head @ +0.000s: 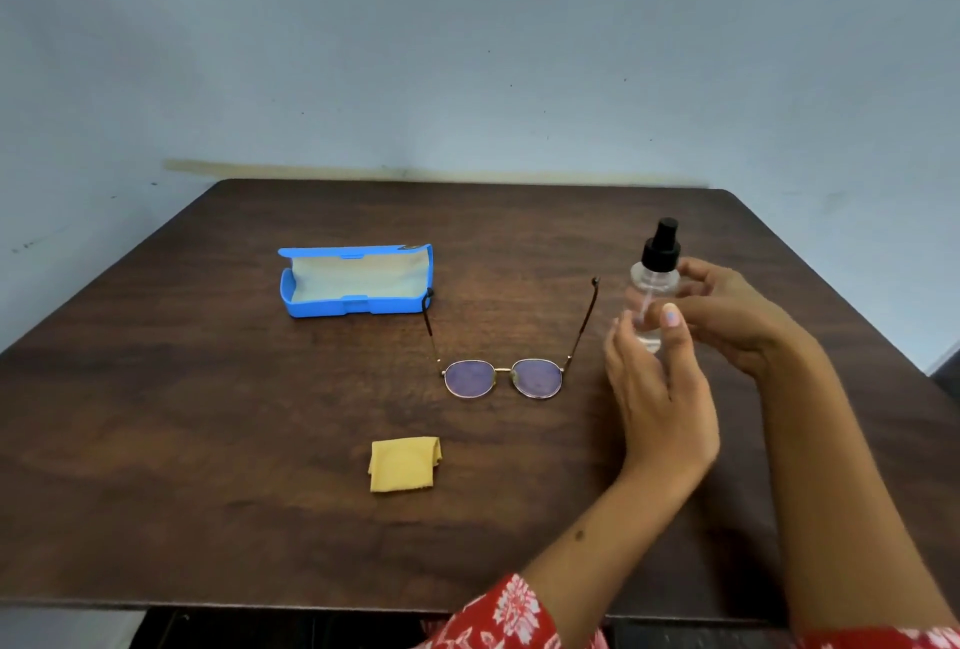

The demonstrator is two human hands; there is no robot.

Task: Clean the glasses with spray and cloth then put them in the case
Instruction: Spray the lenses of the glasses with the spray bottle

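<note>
We hold the clear spray bottle [652,295] upright over the right side of the dark wooden table [208,414], our left hand [657,388] curled around its lower body and our right hand [727,316] wrapped around it from behind. The glasses [506,373] lie unfolded just left of our hands. The open blue case [353,279] sits behind them and the folded yellow cloth [404,464] lies in front.

Glasses [504,374] unfolded btwn open case [355,281], cloth [404,464].
</note>
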